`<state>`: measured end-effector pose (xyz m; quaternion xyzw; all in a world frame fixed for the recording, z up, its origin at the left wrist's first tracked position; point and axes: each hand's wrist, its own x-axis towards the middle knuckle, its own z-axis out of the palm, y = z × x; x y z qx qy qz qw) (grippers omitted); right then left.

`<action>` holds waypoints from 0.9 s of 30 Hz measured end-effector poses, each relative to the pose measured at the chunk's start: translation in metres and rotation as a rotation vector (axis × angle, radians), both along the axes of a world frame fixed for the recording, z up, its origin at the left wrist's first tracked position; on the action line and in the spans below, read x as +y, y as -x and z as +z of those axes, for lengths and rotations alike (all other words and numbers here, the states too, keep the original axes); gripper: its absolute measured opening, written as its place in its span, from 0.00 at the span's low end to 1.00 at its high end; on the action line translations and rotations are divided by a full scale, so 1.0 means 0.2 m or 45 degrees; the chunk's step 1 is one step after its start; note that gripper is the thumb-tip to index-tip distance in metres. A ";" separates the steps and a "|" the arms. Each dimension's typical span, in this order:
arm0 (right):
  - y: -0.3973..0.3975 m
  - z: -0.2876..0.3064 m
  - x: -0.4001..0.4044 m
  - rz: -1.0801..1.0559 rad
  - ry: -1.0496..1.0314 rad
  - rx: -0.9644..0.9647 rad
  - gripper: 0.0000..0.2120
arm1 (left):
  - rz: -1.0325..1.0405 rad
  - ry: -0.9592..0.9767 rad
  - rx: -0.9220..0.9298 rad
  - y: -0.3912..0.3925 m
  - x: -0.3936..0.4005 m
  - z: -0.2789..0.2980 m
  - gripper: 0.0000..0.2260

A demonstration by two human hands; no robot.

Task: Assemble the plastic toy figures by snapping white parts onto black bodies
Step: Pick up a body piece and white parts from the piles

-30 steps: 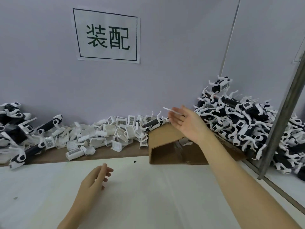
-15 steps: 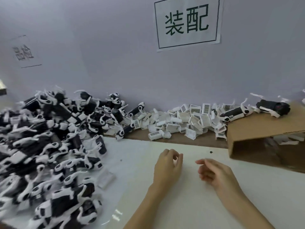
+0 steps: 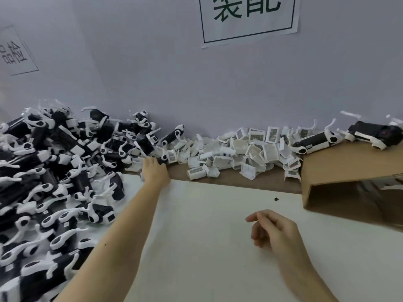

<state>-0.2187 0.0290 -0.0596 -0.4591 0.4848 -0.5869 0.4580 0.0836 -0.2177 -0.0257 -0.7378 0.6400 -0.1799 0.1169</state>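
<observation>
A big heap of black toy bodies with white limbs (image 3: pixel 54 171) fills the left side of the table. Loose white parts with barcode labels (image 3: pixel 239 149) lie in a band along the wall. My left hand (image 3: pixel 155 173) reaches to the heap's right edge, its fingertips against a small black piece (image 3: pixel 163 159); whether the fingers grip it is hidden. My right hand (image 3: pixel 275 233) hovers over the white table sheet (image 3: pixel 207 258) with fingers loosely curled, holding nothing.
A tipped brown cardboard box (image 3: pixel 349 166) stands at the right, open side toward me, with two black-and-white figures (image 3: pixel 314 141) (image 3: pixel 375 134) on top. A brown board strip (image 3: pixel 239 180) runs under the white parts. A paper sign (image 3: pixel 248 18) hangs on the wall.
My view swung left from the right-hand pile to the left heap. My left hand moved from the table's middle out to the heap's edge. My right hand drew back, low over the table.
</observation>
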 end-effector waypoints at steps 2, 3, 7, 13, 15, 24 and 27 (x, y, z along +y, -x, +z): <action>0.00 0.00 0.00 0.004 0.014 0.010 0.17 | 0.024 -0.040 -0.016 -0.02 -0.04 -0.03 0.21; 0.01 -0.01 0.00 -0.001 0.012 0.009 0.17 | 0.009 -0.035 -0.021 -0.01 -0.06 -0.04 0.20; 0.02 -0.02 -0.01 -0.003 -0.010 0.002 0.15 | -0.094 0.033 -0.072 0.10 0.00 -0.01 0.16; 0.05 0.00 -0.01 -0.041 -0.127 -0.163 0.14 | -0.419 0.271 -0.063 0.48 0.45 0.05 0.21; 0.06 0.03 -0.03 -0.068 -0.184 -0.415 0.12 | -0.595 0.369 0.135 0.62 0.66 0.03 0.26; 0.22 0.10 0.07 -0.118 -0.261 -0.119 0.35 | -1.571 0.496 0.189 0.91 1.16 -0.11 0.30; 0.23 0.08 0.09 -0.209 -0.259 0.133 0.27 | -1.717 0.541 0.198 0.85 1.13 -0.14 0.22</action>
